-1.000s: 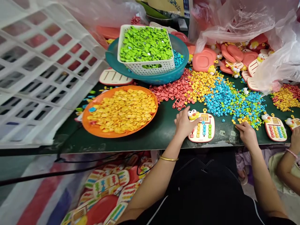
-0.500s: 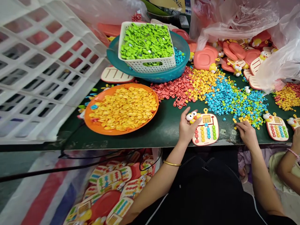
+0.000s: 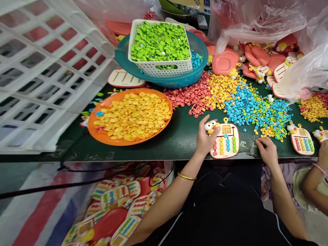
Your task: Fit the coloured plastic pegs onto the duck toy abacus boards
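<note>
My left hand [image 3: 206, 138] grips a small cream toy board [image 3: 224, 150] by its upper left corner, thumb across the front beside a bulging-eyed yellow duck head [image 3: 210, 125]. Rows of red, yellow, blue and green beads sit on the board, with one blue bead above the others. The board lies near the table's front edge. To its right, my right hand [image 3: 267, 152] is low over the table, thumb and forefinger closed together. Whatever is between those fingertips is too small to make out. Just beyond that hand are loose yellow pieces [image 3: 272, 132] and mixed blue and green pieces [image 3: 256, 104].
An orange plate of yellow pieces [image 3: 92, 128] stands left, before a teal basin [image 3: 164, 82] bearing a white basket [image 3: 151, 68] of green pieces. A white crate [image 3: 58, 112] leans far left. Another person's hand [image 3: 323, 153] is at far right, near a finished-looking board [image 3: 302, 145].
My right hand has drawn slightly left and toward the table's front edge, away from the loose yellow pieces. My left hand keeps its hold on the board. The view has shifted slightly.
</note>
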`<state>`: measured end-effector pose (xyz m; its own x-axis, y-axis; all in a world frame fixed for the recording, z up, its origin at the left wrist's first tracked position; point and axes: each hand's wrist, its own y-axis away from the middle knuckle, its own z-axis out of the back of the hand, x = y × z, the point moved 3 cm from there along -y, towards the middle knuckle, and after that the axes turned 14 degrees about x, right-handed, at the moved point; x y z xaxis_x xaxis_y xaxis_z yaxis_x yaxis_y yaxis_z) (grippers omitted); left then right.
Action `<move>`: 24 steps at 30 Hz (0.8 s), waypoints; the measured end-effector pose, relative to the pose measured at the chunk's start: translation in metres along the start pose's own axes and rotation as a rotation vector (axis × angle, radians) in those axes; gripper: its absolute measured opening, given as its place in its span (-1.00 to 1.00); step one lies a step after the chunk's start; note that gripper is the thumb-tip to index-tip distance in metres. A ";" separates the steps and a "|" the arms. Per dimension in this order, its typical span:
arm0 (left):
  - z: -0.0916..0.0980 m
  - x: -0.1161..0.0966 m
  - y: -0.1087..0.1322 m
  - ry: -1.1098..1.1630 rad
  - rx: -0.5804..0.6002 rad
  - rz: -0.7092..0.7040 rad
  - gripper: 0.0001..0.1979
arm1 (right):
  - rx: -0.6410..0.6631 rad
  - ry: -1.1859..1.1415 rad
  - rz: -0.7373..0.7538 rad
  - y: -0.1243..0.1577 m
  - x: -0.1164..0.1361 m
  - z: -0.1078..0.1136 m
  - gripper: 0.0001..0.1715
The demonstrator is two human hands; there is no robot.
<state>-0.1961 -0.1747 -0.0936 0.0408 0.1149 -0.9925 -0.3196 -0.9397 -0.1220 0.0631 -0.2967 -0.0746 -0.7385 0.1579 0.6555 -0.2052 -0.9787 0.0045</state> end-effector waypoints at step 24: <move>-0.001 0.000 0.001 0.036 0.052 0.028 -0.29 | 0.133 -0.016 0.212 -0.026 0.042 0.006 -0.67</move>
<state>-0.1956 -0.1765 -0.0934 0.0650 0.0760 -0.9950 -0.3699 -0.9242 -0.0947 0.0415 -0.2655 -0.0429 -0.7459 -0.0533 0.6639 0.0402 -0.9986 -0.0351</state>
